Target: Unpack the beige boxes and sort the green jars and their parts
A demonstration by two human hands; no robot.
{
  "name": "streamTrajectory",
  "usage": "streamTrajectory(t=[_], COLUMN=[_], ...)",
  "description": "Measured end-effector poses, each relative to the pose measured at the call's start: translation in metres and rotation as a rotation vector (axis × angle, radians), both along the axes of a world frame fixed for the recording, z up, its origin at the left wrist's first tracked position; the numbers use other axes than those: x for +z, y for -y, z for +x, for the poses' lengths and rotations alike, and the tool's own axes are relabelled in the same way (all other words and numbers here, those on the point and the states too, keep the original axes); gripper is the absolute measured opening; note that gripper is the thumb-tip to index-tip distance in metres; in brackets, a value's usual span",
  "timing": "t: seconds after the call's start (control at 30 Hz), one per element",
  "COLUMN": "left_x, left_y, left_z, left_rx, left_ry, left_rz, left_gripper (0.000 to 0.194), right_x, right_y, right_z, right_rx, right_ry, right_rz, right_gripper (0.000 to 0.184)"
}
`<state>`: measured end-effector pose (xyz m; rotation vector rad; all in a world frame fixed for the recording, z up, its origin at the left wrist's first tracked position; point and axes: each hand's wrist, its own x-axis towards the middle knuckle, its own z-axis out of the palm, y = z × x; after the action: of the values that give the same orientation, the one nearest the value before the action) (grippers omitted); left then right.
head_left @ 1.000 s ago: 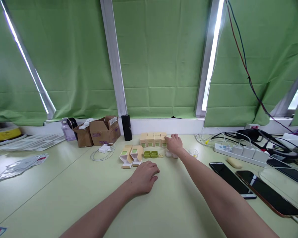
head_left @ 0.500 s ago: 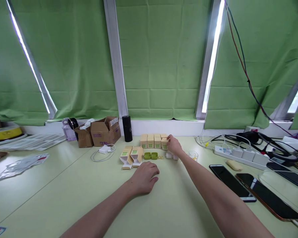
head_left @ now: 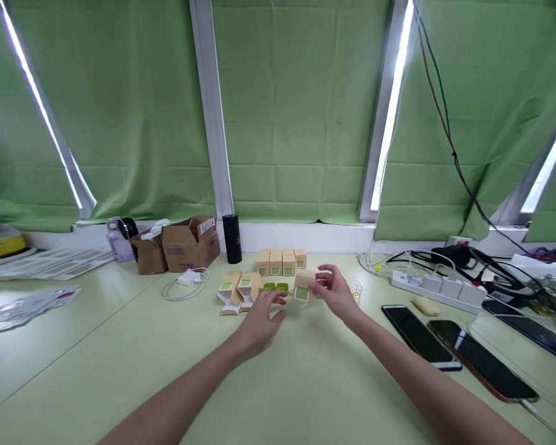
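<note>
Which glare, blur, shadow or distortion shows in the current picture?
Head view: light blows out the narrow window gaps; head view: the small box in the right hand looks slightly smeared, likely by motion; head view: a faint shadow lies on the table beside the right forearm; head view: window posts lean, suggesting wide-angle distortion.

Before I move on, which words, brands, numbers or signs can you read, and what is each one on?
None can be read with certainty.
Carton: purple print on its side, too small to read.
Flap label: dark marks on white, too small.
Bags: red marks, blurred.
Sheets: any print too faint.
Small box in the right hand: green square, no legible text.
</note>
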<state>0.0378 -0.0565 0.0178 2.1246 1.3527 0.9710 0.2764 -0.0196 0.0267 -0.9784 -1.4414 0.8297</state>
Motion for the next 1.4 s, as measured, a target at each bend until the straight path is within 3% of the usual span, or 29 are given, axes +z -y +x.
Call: streamTrajectory(t=[0.07,0.17,0.4,0.67,0.8,0.97,1.27,1.4], left_x=[0.000,0.003,0.007,-0.012,-0.010,-0.007,-0.005,-0.005], left_y=[-0.002,-0.005,-0.021,-0.023,-0.016,-0.010,0.002,0.005], left_z=[0.002,0.007,0.013,0.018,0.015,0.010,0.017,0.016], left_rx=[-0.014,-0.053,-0.083,-0.118,-0.086,0.033,0.031,0.092], left_ry=[0.048,0.070,0.122,0.212,0.192,0.125,0.139,0.073], left_rz=[-0.035,-0.114,-0.255,-0.168,-0.137,-0.058,-0.062,0.048], left_gripper=[0.045,0.056,0.069,0.059,0.052,0.035,0.034,0.042], right_x=[-0.013,-0.026,-0.036,-0.043,-0.044,-0.044,-0.041,-0.041], right_y=[0.018,0.036,0.047,0.041,0.035,0.030,0.034,0.033], right_z=[-0.002,-0.006,-0.009,-0.006,0.002,0.010,0.005,0.009], right_rx=[0.086,0.102,0.139,0.078,-0.009,-0.013,0.032,-0.019], right_ry=[0.010,0.119,0.233,0.266,0.334,0.383,0.263,0.284], right_rz=[-0.044,-0.078,-0.054,-0.060,-0.036,-0.034,0.062,0.049], right_gripper=[0.052,0.050,0.057,0.055,0.051,0.036,0.040,0.041])
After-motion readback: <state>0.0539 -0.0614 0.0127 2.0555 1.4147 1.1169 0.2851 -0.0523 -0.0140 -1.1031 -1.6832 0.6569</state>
